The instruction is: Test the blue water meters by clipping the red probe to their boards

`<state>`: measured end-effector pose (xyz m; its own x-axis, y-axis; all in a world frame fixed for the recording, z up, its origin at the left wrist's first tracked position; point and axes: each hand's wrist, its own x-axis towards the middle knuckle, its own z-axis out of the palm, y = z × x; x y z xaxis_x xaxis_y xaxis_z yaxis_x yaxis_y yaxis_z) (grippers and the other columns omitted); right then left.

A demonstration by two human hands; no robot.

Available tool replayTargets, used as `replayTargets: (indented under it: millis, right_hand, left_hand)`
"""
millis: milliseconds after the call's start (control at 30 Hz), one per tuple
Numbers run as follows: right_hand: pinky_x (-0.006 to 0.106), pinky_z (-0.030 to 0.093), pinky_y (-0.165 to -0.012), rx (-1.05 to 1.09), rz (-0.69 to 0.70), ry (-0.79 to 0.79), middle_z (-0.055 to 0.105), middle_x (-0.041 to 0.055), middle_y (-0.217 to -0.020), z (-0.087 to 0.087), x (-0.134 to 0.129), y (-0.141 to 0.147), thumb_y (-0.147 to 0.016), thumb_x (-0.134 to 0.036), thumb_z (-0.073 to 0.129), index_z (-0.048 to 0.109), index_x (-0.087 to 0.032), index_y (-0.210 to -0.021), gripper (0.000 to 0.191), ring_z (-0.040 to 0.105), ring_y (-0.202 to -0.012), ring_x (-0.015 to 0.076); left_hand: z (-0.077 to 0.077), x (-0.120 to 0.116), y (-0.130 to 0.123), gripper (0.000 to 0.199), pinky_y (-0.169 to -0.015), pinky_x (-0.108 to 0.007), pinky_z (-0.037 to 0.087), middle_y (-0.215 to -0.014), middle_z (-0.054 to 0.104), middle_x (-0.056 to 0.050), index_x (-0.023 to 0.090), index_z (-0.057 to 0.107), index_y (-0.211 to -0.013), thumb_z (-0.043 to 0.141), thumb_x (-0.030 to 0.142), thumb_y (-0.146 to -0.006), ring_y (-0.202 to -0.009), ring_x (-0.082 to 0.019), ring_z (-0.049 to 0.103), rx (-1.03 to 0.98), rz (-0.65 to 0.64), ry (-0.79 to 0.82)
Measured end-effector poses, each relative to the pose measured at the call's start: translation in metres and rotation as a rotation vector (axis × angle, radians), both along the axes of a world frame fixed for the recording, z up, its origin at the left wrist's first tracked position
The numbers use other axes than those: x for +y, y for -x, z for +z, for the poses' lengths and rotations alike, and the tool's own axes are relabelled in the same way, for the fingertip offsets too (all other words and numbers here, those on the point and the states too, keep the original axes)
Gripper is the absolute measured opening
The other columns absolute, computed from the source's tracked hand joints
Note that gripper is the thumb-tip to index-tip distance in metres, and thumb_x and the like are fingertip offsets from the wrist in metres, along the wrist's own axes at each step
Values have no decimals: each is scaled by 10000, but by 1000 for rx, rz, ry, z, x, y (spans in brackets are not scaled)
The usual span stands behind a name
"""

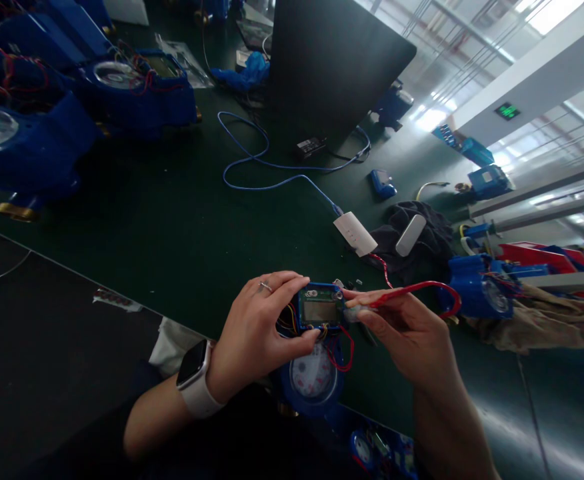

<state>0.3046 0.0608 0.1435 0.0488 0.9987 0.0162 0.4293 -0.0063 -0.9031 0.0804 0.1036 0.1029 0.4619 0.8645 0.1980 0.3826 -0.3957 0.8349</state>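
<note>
Gripping the module (321, 311) at the lower centre of the frame, the left hand (259, 327) sets its fingers along the upper edge and its thumb on the lower. The right hand (412, 333) pinches a small plug (355, 314) between thumb and fingers at the module's right edge; from where I stand, I cannot tell whether the plug is seated. A red cable (425, 286) arches from this grip towards the right of the frame.

Handling notes: the module appears light and stiff, with an exposed board and a display that likely mark or crack under pressure. Hold it by the blue rim; keep fingertips off the display. The loose wires (351, 353) look thin and flexible; do not lift by them. Take the plug by its body, not by the cable, which is probably springy enough to tug it sideways. The meter (315, 375), just below the module, looks heavy and smooth; support it by its casing, clear of the dial window.
</note>
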Motion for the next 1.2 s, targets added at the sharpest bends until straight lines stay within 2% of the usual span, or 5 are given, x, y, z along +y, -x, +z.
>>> replayTargets:
  millis: [200,433,733,1000,1200]
  right_hand:
    - [370,631,-831,-18,10,9,784,55,-965,0,1,0,-838,-240,745,736,-230,-926,89,732,-994,264]
    - [313,626,-833,24,-18,-64,783,19,-965,-7,-3,1,-826,-160,740,733,-251,-938,144,736,-983,220]
    - [350,636,-822,55,-49,-63,788,34,-925,-8,-3,2,-803,-163,748,727,-233,-919,137,745,-956,241]
    - [306,632,-821,65,-36,-61,789,26,-943,-7,-4,2,-802,-136,744,731,-238,-928,163,745,-961,221]
    - [368,637,-827,40,-49,-47,787,39,-943,-6,-3,2,-807,-174,756,737,-236,-923,133,740,-974,253]
  left_hand:
    - [-1,0,-1,514,-966,-496,494,-1258,647,-136,160,574,-1248,699,323,-777,-1152,-302,608,-9,3,-13]
    - [-2,-1,-1,527,-973,-482,491,-1256,649,-147,125,582,-1244,708,320,-771,-1155,-299,605,-10,2,-23]
    - [-2,0,-1,516,-973,-494,492,-1269,646,-137,166,571,-1248,705,308,-771,-1166,-297,606,-13,4,-23]
    - [-3,-1,-1,521,-970,-493,493,-1255,653,-154,112,585,-1241,711,298,-771,-1154,-298,613,-15,5,-40]
    - [-1,0,-2,530,-962,-495,497,-1254,652,-153,107,591,-1242,717,294,-762,-1149,-306,611,-17,9,-31]
